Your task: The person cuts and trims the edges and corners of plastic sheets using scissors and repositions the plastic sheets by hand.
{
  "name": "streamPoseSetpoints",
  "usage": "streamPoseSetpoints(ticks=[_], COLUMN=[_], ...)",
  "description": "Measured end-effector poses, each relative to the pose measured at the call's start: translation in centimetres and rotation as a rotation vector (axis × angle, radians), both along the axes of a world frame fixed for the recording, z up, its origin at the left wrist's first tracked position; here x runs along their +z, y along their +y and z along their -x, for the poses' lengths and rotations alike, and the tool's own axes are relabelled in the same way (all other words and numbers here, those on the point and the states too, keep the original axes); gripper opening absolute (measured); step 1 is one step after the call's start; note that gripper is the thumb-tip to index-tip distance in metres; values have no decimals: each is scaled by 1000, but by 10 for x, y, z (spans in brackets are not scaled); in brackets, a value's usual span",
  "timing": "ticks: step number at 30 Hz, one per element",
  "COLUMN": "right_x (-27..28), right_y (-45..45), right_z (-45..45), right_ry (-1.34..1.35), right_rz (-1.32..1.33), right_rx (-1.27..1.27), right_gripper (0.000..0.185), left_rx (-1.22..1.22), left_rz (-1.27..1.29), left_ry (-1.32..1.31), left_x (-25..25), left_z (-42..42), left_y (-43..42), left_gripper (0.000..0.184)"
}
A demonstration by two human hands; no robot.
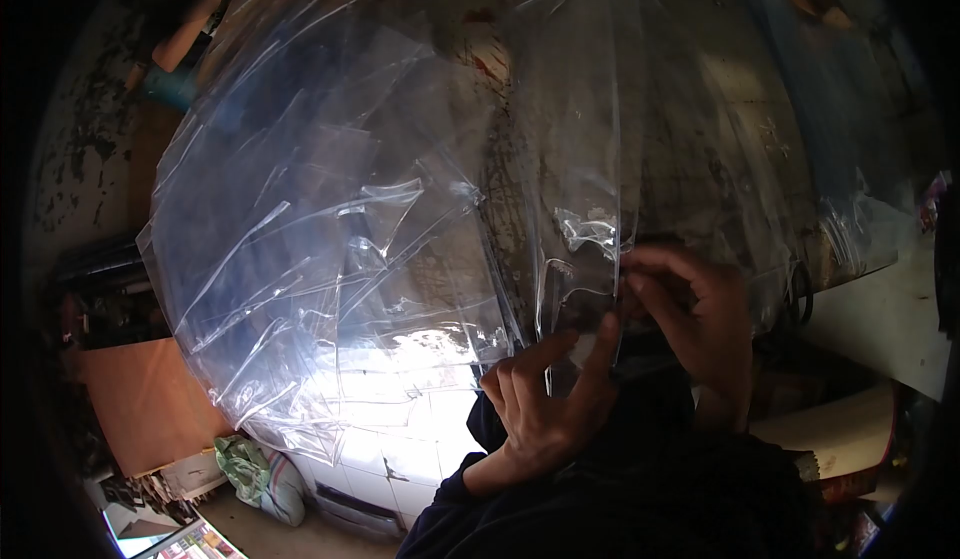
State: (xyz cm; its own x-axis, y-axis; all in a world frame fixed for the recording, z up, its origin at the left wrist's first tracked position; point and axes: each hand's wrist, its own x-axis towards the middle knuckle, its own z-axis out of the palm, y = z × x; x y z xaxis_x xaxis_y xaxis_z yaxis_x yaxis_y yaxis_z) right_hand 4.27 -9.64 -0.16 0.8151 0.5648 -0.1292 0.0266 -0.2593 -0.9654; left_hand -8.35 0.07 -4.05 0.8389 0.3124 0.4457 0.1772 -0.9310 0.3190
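A long, narrow piece of clear plastic sheet (578, 149) runs away from me over the work surface, its near end between my hands. My right hand (700, 314) pinches the right edge of this plastic between thumb and fingertips. Just below and to the left, my left hand (550, 394) holds the near end, with the thumb and index finger on the plastic and the other fingers curled. Left of both hands spreads a large heap of crinkled clear plastic sheets (330, 209), some with bright glare. Exactly how the edge sits under my fingertips is hard to make out.
More clear plastic (850, 159) lies at the right. Another person's arm (190, 24) reaches in at the upper left. An orange-brown board (150, 399) and a green and white sack (260, 479) are at the lower left. A pale panel (890, 319) stands at the right.
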Motion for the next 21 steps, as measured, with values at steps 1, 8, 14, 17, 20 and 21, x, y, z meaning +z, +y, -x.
streamPoseSetpoints(ticks=[1, 8, 14, 17, 20, 21], right_x=[0, -2, -2, 3, -6, -10], right_y=[0, 1, -1, 1, 8, 11], right_z=[0, 0, -1, 1, 3, 2], right_ry=[0, -18, -22, 32, -259, -629], right_rz=[0, -18, 14, 14, 50, 105], right_rx=[-1, -13, 1, -40, -228, -346], right_gripper=[18, 17, 16, 19, 24, 28], left_rx=[-1, -3, -20, -25, -35, -43], left_rz=[0, -12, -6, -19, -33, -35], left_ry=[0, 11, 19, 16, 26, 37], left_x=[0, 3, 3, 1, 1, 1], left_z=[0, -2, -2, -2, -1, -1], left_y=[0, 0, 1, 1, 1, 1], left_gripper=[47, 43, 43, 42, 42, 42])
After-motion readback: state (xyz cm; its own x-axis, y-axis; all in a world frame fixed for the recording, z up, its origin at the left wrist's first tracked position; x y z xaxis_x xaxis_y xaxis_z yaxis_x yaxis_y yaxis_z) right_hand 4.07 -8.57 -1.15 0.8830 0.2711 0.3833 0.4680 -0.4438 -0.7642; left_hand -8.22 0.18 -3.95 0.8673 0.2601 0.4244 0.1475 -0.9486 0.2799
